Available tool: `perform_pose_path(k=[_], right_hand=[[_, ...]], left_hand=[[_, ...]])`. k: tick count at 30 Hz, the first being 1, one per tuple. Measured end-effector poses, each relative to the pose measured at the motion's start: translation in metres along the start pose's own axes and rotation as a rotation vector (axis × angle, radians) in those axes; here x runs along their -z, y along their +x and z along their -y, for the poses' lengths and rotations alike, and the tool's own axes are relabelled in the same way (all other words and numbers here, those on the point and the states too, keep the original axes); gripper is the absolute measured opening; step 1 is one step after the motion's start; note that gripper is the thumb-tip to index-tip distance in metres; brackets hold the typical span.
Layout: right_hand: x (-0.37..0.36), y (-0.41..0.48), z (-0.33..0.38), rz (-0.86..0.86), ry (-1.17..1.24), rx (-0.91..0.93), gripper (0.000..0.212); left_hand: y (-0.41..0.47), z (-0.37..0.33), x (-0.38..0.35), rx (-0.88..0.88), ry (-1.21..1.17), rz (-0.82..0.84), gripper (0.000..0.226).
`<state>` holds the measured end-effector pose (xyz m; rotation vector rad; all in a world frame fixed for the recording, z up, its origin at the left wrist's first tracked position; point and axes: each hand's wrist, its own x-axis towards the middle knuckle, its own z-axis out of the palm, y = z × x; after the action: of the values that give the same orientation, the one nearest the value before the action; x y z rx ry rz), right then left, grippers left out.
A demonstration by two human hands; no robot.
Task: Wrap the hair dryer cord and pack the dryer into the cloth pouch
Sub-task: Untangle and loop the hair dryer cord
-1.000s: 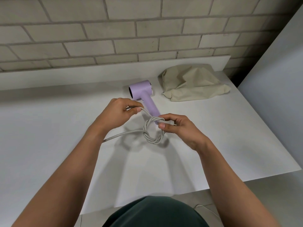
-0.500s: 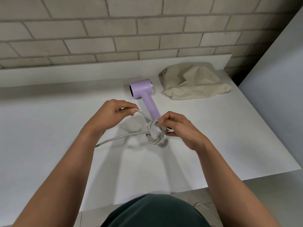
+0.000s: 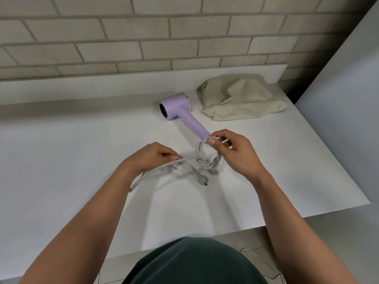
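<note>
A lilac hair dryer (image 3: 180,111) lies on the white table (image 3: 71,150), its handle pointing toward me. Its grey cord (image 3: 207,158) is coiled into a small loop at the handle's end. My right hand (image 3: 235,152) pinches the top of that coil between thumb and fingers. My left hand (image 3: 151,158) holds the free stretch of cord, fingers curled round it. The plug (image 3: 202,181) hangs loose below the coil, just above the table. The beige cloth pouch (image 3: 240,97) lies crumpled to the right of the dryer's head.
A grey brick wall (image 3: 143,37) with a low white ledge runs along the table's back. A white panel (image 3: 348,99) stands at the right. The table's front edge is close to my body.
My left hand has dropped down and toward me, pulling the cord's free end through. The plug has come into view below the coil. My right hand has shifted slightly right with the coil.
</note>
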<state>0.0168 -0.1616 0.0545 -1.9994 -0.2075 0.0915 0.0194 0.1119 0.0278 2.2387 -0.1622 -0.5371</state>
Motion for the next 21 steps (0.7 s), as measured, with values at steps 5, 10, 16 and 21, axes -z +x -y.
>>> perform_pose_path(k=[5,10,16,21], right_hand=[[0.004,0.001,0.001,-0.023,0.033,0.02,0.009],[0.005,-0.001,-0.008,0.047,-0.006,0.013,0.009],[0.002,-0.002,-0.016,0.17,-0.071,-0.02,0.017],[0.0,0.004,-0.008,0.247,-0.01,-0.046,0.018]], left_hand=[[0.009,-0.002,-0.013,0.082,0.028,0.185,0.036],[-0.006,-0.013,0.002,0.014,0.001,-0.002,0.031],[-0.053,-0.053,0.008,-0.381,-0.17,-0.306,0.041],[-0.039,-0.03,-0.034,-0.565,0.682,-0.235,0.056]])
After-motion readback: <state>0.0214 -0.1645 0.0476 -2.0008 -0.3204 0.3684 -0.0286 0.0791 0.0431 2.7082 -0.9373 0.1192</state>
